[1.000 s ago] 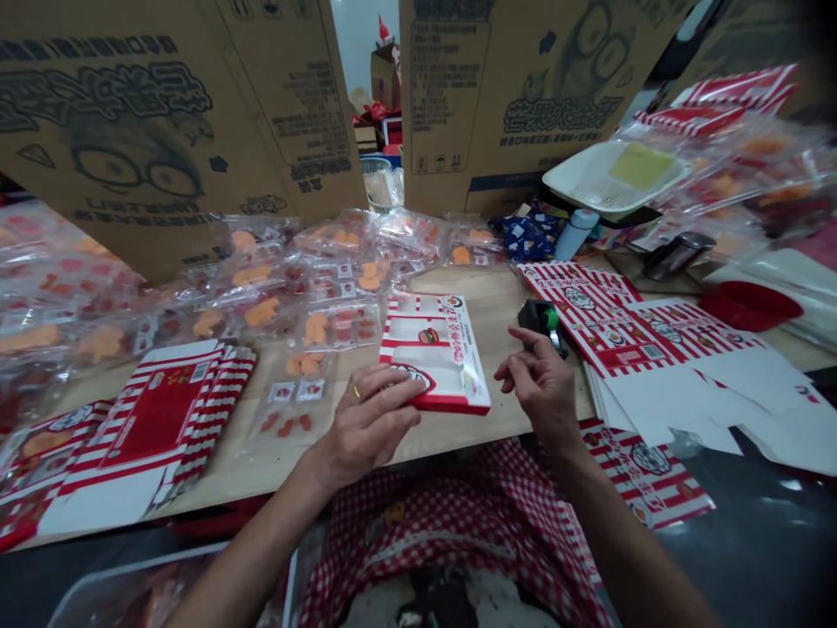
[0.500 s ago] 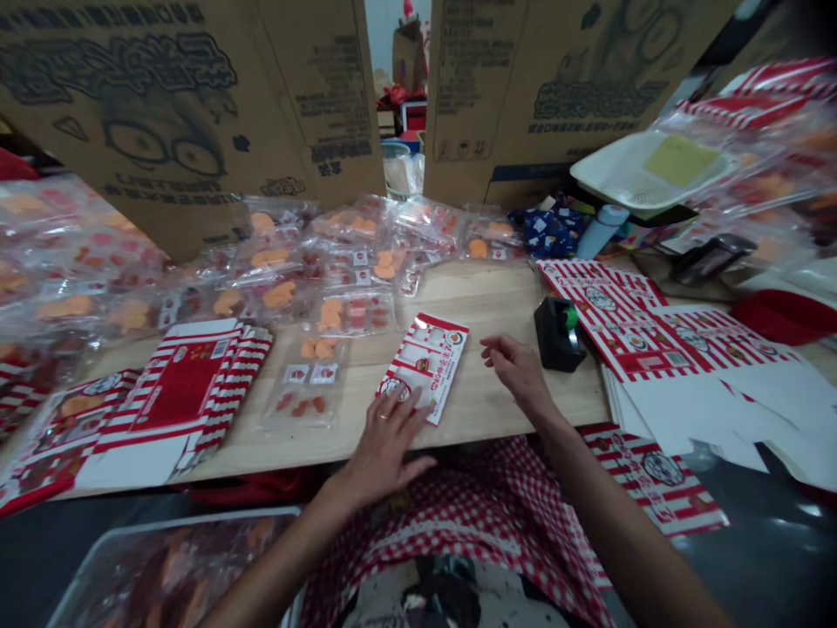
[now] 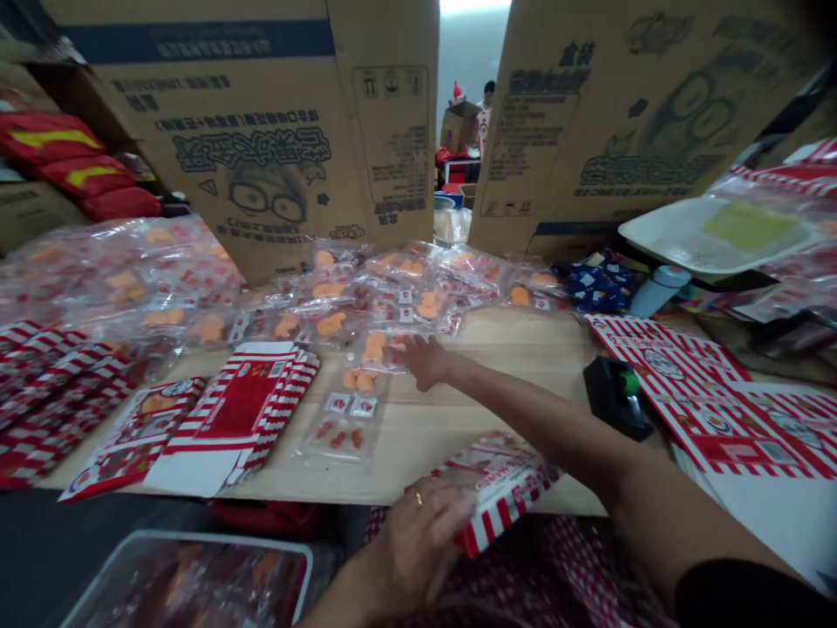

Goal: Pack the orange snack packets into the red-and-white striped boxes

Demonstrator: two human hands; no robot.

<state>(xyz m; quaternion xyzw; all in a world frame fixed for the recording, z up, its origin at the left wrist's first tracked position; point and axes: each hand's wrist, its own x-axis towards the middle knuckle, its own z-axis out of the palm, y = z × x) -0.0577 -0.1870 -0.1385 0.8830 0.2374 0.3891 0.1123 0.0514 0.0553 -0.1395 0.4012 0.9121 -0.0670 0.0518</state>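
My left hand (image 3: 422,532), with a ring on one finger, grips a red-and-white striped cardboard box (image 3: 506,501) at the table's front edge. The box is tilted and partly hidden under my right forearm. My right hand (image 3: 424,359) stretches across it to the left, fingers spread, over the right end of a clear candy packet (image 3: 375,349). Whether the fingertips touch that packet I cannot tell. Just in front of it lies another clear packet (image 3: 340,427) with orange and reddish pieces and two small white labels.
More clear packets (image 3: 327,292) are heaped along the back against large cartons (image 3: 385,131). Folded striped boxes (image 3: 235,401) lie at left, a black tape dispenser (image 3: 615,397) and flat printed sheets (image 3: 712,410) at right. Below the table edge stands a plastic tub (image 3: 304,549).
The box, flat on the table before, is now lifted and opened out in my left hand near the edge. My right hand has moved left to the packets. The view has shifted.
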